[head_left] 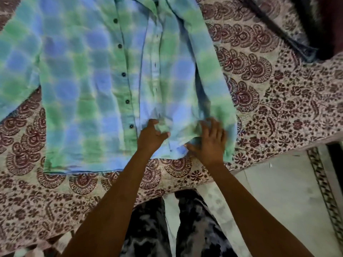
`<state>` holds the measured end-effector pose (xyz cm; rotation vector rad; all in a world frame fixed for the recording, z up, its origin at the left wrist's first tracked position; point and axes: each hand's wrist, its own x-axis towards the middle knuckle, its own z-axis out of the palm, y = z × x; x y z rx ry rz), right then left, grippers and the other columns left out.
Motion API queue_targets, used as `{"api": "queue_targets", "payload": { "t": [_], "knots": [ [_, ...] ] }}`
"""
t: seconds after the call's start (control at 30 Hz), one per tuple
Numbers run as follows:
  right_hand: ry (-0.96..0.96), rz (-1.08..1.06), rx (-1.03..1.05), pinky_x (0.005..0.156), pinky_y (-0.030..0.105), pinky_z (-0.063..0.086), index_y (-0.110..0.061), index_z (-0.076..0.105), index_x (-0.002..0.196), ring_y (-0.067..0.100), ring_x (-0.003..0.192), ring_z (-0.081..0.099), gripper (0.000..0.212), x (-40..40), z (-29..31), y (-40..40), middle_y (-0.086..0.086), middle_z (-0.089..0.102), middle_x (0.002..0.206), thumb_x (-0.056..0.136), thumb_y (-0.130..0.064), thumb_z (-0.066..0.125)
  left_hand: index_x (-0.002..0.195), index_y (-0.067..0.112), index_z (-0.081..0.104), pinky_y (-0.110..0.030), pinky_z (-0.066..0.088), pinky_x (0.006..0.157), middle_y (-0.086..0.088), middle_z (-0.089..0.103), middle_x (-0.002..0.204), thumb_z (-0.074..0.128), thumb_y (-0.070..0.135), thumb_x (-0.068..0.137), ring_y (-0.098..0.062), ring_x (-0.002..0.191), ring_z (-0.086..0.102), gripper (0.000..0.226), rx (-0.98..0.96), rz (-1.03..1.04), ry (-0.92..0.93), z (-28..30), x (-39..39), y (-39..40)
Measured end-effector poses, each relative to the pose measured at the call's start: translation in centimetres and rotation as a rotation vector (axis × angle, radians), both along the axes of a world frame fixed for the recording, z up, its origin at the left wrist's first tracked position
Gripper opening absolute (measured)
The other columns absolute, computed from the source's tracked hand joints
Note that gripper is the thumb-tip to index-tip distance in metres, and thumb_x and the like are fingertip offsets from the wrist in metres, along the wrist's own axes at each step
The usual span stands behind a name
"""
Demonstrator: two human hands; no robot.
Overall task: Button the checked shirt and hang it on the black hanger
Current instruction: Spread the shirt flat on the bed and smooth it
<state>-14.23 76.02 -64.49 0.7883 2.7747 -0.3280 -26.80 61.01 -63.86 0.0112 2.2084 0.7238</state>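
Both hands, left hand and right hand, pinch the checked shirt near its hem on the bed; bunched fabric may misalign the lowest button.

Head view, looking steeply down, close over bed

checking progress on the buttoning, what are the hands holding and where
Both grip the shirt near its bottom hem: the left hand pinches the placket edge below the lowest button, the right hand bunches the other front panel.
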Motion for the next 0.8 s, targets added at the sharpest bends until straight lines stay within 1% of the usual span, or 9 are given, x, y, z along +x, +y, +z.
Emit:
{"api": "queue_targets", "payload": {
  "t": [0.1,0.17,0.27,0.33,0.37,0.5,0.57,0.67,0.8],
  "knots": [
    [-0.089,-0.213,0.019,0.096,0.064,0.035,-0.01,0.037,0.136,0.046,0.124,0.044,0.104,1.1,0.6,2.7,0.028,0.044,0.137,0.062,-0.083,0.031,0.119,0.012,0.046,-0.037,0.049,0.077,-0.015,0.069,0.096,0.072,0.014,0.076,-0.031,0.093,0.065,0.05,-0.044,0.016,0.038,0.0,0.6,0.9],
    [-0.099,-0.386,-0.096,0.095,0.058,0.039,-0.007,0.033,0.139,0.048,0.118,0.049,0.108,1.8,1.5,4.0,0.03,0.047,0.132,0.061,-0.082,0.037,0.109,0.012,0.053,-0.039,0.051,0.08,-0.015,0.068,0.101,0.072,0.013,0.073,-0.032,0.095,0.065,0.04,-0.098,0.055,0.053,0.0,0.2,0.7],
    [-0.067,-0.627,-0.443,0.075,0.04,0.045,-0.007,0.049,0.122,0.04,0.093,0.061,0.067,2.3,3.0,6.5,0.024,0.064,0.102,0.074,-0.051,0.068,0.096,0.014,0.063,-0.031,0.045,0.086,-0.009,0.067,0.107,0.068,0.017,0.075,-0.027,0.105,0.062,0.022,-0.235,-0.039,0.098,0.9,-0.6,1.1],
    [0.072,-0.703,-0.557,0.06,0.032,0.039,-0.009,0.06,0.085,0.03,0.073,0.059,0.026,2.3,3.5,7.6,0.017,0.063,0.074,0.08,-0.033,0.07,0.093,0.012,0.065,-0.031,0.044,0.086,-0.01,0.068,0.104,0.067,0.015,0.077,-0.026,0.103,0.062,0.017,-0.195,-0.034,0.133,2.1,-0.6,2.3],
    [0.167,-0.727,-0.537,0.055,0.028,0.035,-0.008,0.061,0.081,0.025,0.065,0.055,0.022,2.2,4.0,8.0,0.012,0.06,0.068,0.083,-0.029,0.067,0.092,0.012,0.065,-0.032,0.045,0.086,-0.012,0.069,0.1,0.067,0.014,0.077,-0.026,0.099,0.063,0.015,-0.134,-0.009,0.139,2.9,-0.5,3.4],
    [0.658,-0.887,-0.669,0.049,0.004,0.041,-0.001,0.057,0.101,-0.006,0.061,0.048,0.021,0.4,8.0,9.9,-0.001,0.057,0.078,0.093,-0.02,0.054,0.077,0.02,0.061,-0.034,0.049,0.077,-0.008,0.065,0.078,0.066,0.012,0.081,-0.025,0.074,0.063,0.01,0.163,0.046,0.074,5.0,-0.1,7.8],
    [0.753,-0.902,-0.712,0.05,0.004,0.039,-0.008,0.049,0.097,-0.006,0.061,0.047,0.011,-0.1,9.5,11.6,-0.005,0.051,0.076,0.096,-0.019,0.047,0.072,0.027,0.059,-0.03,0.048,0.071,-0.003,0.063,0.076,0.062,0.014,0.085,-0.019,0.066,0.06,0.018,0.235,0.03,0.021,5.4,-0.1,10.0],
    [0.808,-0.89,-0.79,0.061,0.022,0.052,-0.013,0.053,0.097,0.009,0.071,0.06,0.006,-0.1,10.3,14.4,0.0,0.06,0.083,0.095,-0.018,0.049,0.087,0.025,0.063,-0.029,0.048,0.072,-0.011,0.067,0.094,0.053,0.023,0.093,-0.022,0.077,0.062,0.011,0.325,0.057,-0.152,6.2,0.2,13.2],
    [0.799,-0.935,-1.013,0.059,0.027,0.057,-0.013,0.061,0.089,0.017,0.067,0.068,0.007,-0.1,10.4,17.0,-0.001,0.071,0.075,0.091,-0.013,0.055,0.125,0.013,0.051,-0.035,0.048,0.09,-0.008,0.061,0.114,0.036,0.052,0.092,-0.025,0.105,0.059,0.053,0.465,0.151,-0.631,6.3,1.4,16.5]
  ]
}}
